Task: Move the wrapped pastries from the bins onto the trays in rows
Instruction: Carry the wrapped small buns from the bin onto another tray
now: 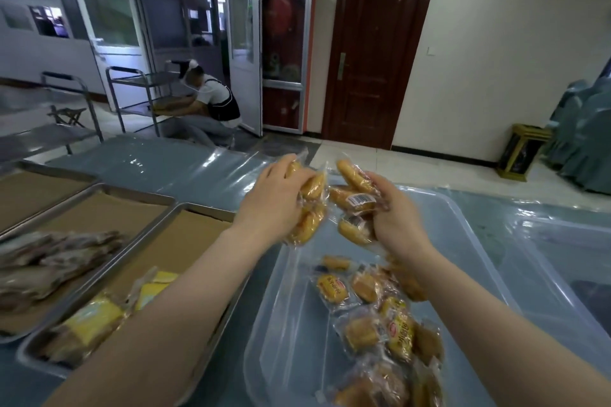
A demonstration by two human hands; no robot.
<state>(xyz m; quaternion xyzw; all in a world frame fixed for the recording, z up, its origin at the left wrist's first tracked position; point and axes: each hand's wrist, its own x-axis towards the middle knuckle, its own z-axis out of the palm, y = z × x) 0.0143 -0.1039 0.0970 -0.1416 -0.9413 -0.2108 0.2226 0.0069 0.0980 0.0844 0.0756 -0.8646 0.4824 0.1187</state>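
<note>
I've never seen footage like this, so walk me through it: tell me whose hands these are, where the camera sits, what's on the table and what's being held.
No machine here: a person works bare-handed. The single picture comes from a camera worn on their head, looking down. The left hand and right hand each grip several wrapped pastries above a clear plastic bin holding more. Left of it lie paper-lined metal trays; the nearest tray holds a few yellow packs.

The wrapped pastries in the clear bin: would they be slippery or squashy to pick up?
Probably slippery: the wrapped pastries have glossy clear film that shines. Likely light, since the left hand and the right hand each hold several at once. Probably soft, so a hard squeeze might crush them; the film looks loose and crinkly.
</note>
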